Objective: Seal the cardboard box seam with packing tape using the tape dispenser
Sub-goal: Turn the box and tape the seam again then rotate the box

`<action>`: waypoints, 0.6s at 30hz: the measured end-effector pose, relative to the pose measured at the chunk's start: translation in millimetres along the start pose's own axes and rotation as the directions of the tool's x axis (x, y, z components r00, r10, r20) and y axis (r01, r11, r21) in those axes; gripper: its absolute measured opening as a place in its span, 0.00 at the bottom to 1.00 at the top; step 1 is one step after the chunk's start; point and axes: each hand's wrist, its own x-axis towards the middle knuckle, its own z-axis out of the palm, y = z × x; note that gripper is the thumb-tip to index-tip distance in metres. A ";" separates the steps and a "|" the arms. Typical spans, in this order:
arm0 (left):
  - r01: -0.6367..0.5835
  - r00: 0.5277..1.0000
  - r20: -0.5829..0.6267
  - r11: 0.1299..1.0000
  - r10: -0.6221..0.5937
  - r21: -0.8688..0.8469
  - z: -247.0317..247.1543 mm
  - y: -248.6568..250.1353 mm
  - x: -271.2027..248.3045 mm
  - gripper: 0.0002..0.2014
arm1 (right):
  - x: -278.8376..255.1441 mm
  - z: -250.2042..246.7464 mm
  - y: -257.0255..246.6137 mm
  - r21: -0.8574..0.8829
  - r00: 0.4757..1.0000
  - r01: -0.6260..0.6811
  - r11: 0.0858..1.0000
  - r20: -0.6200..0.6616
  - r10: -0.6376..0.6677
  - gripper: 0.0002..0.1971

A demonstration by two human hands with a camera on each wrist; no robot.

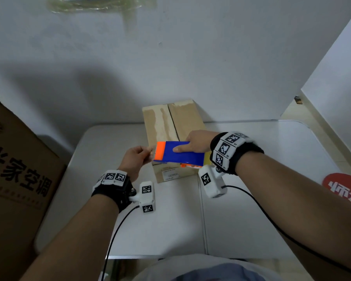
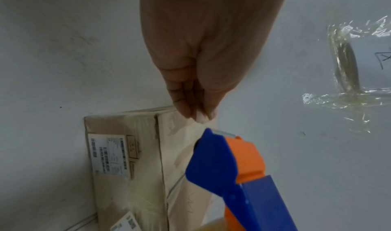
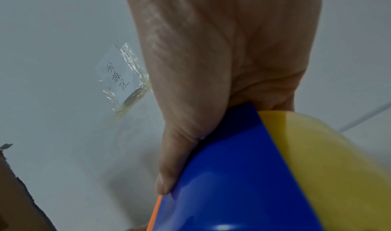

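A brown cardboard box (image 1: pixel 176 122) lies on the white table (image 1: pixel 261 179) against the wall, its top seam running away from me. My right hand (image 1: pixel 193 144) grips a blue and orange tape dispenser (image 1: pixel 178 154) with a yellowish tape roll (image 3: pixel 330 167), held over the box's near end, thumb along its blue side. My left hand (image 1: pixel 139 157) pinches the clear tape end (image 2: pixel 197 126) at the dispenser's orange cutter end (image 2: pixel 243 151), fingertips pressed together. The box (image 2: pixel 127 159) carries white labels on its near side.
A large brown carton (image 1: pixel 18 169) with black print stands at the left of the table. A red printed patch (image 1: pixel 344 187) shows at the right edge. Cables (image 1: pixel 272 224) trail from both wrist cameras over the table. A taped paper note (image 3: pixel 118 74) hangs on the wall.
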 end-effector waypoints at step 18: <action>-0.073 0.984 -0.167 0.997 0.069 -0.014 -19.0 -34.7 -21.9 0.10 | -21.3 -0.3 19.4 -0.332 0.982 -0.189 0.924 -0.087 0.170 0.25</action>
